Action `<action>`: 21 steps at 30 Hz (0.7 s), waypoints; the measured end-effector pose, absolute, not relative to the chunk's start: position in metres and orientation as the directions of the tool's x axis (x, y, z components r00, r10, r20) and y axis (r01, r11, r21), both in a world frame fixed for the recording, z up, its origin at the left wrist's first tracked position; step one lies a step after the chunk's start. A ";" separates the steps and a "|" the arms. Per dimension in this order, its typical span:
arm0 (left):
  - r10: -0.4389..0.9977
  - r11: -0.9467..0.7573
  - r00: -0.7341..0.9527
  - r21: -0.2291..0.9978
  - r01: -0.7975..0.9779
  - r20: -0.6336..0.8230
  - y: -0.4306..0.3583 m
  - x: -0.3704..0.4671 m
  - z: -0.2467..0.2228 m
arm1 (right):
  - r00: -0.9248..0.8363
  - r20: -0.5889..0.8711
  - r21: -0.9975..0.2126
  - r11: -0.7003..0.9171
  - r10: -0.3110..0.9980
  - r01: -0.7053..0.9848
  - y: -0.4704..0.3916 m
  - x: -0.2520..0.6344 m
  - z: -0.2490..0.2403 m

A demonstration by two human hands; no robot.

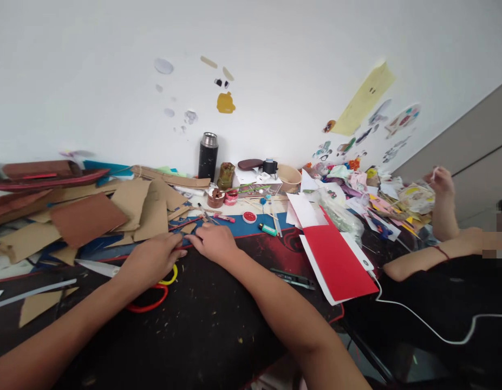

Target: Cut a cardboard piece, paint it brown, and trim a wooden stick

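Although brown cardboard (153, 214) lies cut into pieces, I can't tell how much cutting is left. My left hand (147, 260) and right hand (218, 244) bend their fingers by a small scrap (189, 228); whether they pinch it, I cannot tell. Scissors (98, 267) lie under my left wrist on the cluttered desk (202, 325), near a white wall (275, 65); another person's forearm (417, 262) is to my right.

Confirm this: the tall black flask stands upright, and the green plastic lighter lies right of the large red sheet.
Wrong side: the head view shows the green plastic lighter lying left of the large red sheet; the black flask stands upright.
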State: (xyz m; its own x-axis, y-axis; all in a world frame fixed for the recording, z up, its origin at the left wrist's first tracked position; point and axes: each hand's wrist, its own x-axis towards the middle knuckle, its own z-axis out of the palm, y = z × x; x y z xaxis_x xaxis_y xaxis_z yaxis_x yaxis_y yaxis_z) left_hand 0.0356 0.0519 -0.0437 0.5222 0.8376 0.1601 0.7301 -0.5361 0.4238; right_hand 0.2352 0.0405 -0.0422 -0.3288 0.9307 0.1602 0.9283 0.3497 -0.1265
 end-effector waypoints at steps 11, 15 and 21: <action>0.863 -0.495 0.463 0.520 0.696 0.201 0.076 0.021 -0.053 | -0.401 0.188 -0.087 0.421 0.897 0.903 0.074 0.218 -0.037; 0.860 -0.499 0.478 0.494 0.712 0.180 0.087 0.021 -0.051 | -0.374 0.170 -0.081 0.392 0.912 0.917 0.081 0.217 -0.035; 0.845 -0.522 0.520 0.405 0.750 0.126 0.078 0.027 -0.039 | -0.357 0.200 -0.101 0.382 0.912 0.919 0.083 0.220 -0.041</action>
